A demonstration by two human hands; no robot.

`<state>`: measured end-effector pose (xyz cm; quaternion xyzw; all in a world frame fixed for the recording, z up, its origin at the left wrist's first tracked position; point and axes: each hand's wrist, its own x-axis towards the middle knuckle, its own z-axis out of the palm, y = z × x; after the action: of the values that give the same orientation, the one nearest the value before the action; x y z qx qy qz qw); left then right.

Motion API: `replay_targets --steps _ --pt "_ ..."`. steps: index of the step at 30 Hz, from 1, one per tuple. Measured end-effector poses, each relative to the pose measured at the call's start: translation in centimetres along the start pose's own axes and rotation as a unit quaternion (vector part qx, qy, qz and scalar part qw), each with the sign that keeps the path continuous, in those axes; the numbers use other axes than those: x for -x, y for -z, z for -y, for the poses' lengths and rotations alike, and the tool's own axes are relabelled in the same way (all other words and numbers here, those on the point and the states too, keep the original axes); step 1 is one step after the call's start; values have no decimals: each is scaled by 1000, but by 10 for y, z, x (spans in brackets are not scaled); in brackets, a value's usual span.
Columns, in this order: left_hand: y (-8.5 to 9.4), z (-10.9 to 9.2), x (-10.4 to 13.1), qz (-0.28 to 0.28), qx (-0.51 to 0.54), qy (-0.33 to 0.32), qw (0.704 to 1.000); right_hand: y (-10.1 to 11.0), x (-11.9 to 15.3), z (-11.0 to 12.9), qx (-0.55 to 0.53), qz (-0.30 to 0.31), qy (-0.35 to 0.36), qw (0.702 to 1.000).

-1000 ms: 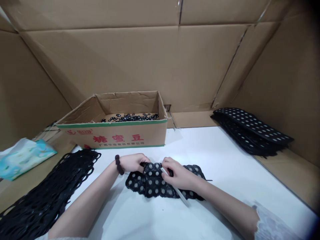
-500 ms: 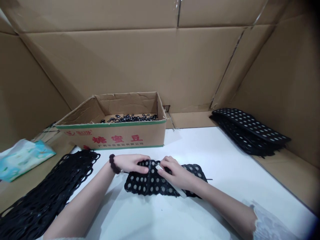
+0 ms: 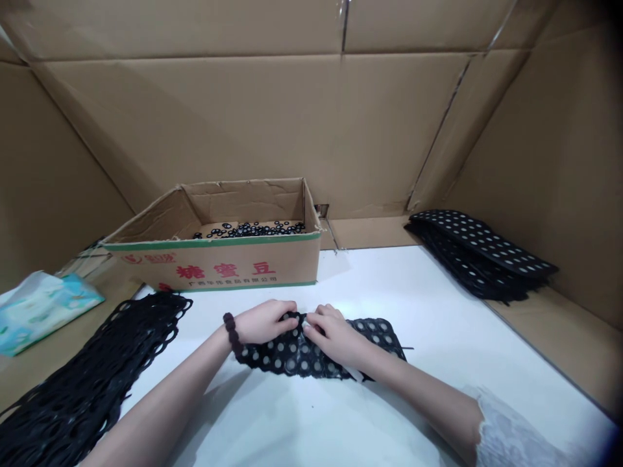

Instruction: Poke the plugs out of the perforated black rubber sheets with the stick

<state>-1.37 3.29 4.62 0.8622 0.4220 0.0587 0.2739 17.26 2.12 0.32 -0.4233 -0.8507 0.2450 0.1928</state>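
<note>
A black sheet (image 3: 311, 363) with rows of round pale spots lies across the white table in front of me; it looks like rubber. My left hand (image 3: 265, 322) grips its far edge left of the middle, thumb and fingers pinched together. Close beside it, my right hand (image 3: 338, 337) is closed around a slim white stick (image 3: 354, 374). One end of the stick shows at my fingertips against the sheet, and the other comes out below my palm. What exactly lies between my fingertips is too small to make out.
Behind my hands stands an open cardboard box (image 3: 243, 263) with many small black rings (image 3: 253, 229). Black perforated webbing (image 3: 92, 363) lies at the left, near a tissue pack (image 3: 48, 308). Spotted black sheets (image 3: 479, 250) are stacked at the right. Cardboard walls (image 3: 243, 117) enclose the table (image 3: 389, 279).
My left hand has turned and shifted slightly right, its fingers now pinching the sheet's edge beside my right hand. The sheet's left part has bunched a little. My right hand stays nearly in place.
</note>
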Motion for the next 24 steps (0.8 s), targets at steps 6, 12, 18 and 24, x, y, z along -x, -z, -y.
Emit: replay_targets --steps 6,12,18,24 --pt "-25 -10 4 -94 -75 -3 993 -5 0 0 15 -11 -1 1000" --pt "-38 -18 11 -149 -86 -30 985 -8 0 3 23 -46 -11 999" --pt "-32 0 12 -156 10 23 987 7 2 4 -29 -42 10 999" --pt "-31 9 10 -134 46 14 990 13 10 5 -24 -8 31 999"
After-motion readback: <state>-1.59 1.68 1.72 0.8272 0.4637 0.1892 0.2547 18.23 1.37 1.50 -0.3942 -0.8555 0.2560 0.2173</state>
